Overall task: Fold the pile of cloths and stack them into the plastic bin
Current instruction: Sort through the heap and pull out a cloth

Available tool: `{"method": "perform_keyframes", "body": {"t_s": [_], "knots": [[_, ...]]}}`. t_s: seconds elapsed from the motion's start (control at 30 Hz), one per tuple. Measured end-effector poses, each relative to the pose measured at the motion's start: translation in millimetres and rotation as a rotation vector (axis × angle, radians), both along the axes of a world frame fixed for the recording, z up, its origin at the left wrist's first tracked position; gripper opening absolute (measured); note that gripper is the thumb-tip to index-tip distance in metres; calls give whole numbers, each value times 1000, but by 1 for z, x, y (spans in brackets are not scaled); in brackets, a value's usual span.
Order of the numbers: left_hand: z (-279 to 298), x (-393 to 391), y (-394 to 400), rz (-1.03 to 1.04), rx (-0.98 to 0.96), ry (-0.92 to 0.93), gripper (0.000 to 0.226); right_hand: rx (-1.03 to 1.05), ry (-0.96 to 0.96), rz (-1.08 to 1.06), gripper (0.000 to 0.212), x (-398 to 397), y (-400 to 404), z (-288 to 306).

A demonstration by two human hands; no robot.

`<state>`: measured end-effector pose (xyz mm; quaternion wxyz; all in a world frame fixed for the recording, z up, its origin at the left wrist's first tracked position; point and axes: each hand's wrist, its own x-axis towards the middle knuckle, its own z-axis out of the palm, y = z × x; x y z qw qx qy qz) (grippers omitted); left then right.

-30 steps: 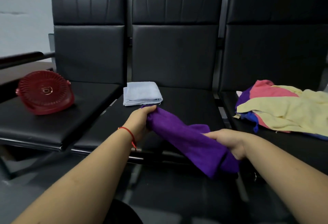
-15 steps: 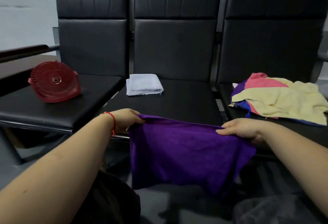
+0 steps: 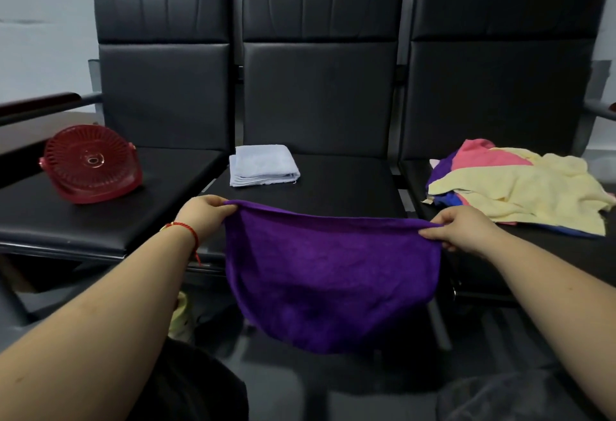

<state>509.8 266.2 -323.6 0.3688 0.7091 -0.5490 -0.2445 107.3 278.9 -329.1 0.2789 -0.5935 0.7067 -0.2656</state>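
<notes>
A purple cloth (image 3: 330,274) hangs spread out in front of the middle seat's front edge. My left hand (image 3: 203,215) pinches its upper left corner and my right hand (image 3: 461,230) pinches its upper right corner, so the top edge is stretched between them. A folded white cloth (image 3: 263,165) lies at the back left of the middle seat. A loose pile of cloths (image 3: 520,187), yellow, pink, purple and blue, lies on the right seat. A red plastic bin (image 3: 90,164) lies tipped on its side on the left seat.
Three black padded seats (image 3: 333,187) stand in a row with tall backrests against a pale wall. A dark armrest (image 3: 40,105) juts out at the far left. Grey floor and dark fabric show below my arms.
The purple cloth, bunched between my hands a second ago, has been pulled apart and now hangs flat and wide. Both hands moved outward and lifted its top edge.
</notes>
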Motion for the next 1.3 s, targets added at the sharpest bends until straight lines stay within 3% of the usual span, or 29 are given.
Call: {"method": "perform_keyframes", "body": {"t_s": [0.17, 0.23, 0.3, 0.4, 0.47, 0.53, 0.6, 0.67, 0.83, 0.9, 1.1, 1.3], "knots": [[2, -9, -4, -69, 167, -322, 22, -34, -36, -70, 19, 1, -11, -6], [1, -11, -6, -75, 228, -335, 27, -40, 31, -83, 18, 1, -14, -7], [1, -15, -6, -61, 277, -209, 30, -62, 196, -104, 18, 2, -14, -3], [2, -20, -4, 40, 357, 190, 34, -41, 295, -151, 33, 8, -14, 2], [3, -20, -2, 40, 382, 489, 30, 10, 105, -193, 35, 16, -15, 1], [6, -21, -1, 3, 386, 705, 28, 75, -270, -273, 23, 26, -13, 1], [8, -21, -1, -8, 358, 863, 29, 154, -552, -297, 31, 34, -9, 4], [8, -20, -4, -1, 356, 967, 34, 196, -771, -297, 42, 35, -10, 8], [-2, -12, -11, 15, 381, 1110, 34, 309, -1252, -355, 45, 36, -17, 6], [-4, -12, -15, 17, 362, 1167, 34, 311, -1341, -375, 47, 38, -20, 5], [-11, -19, -32, 19, 276, 1228, 33, 255, -1322, -333, 48, 41, -33, -2], [-18, -27, -62, 88, 158, 1362, 32, 173, -1456, -255, 52, 45, -63, -11]]}}
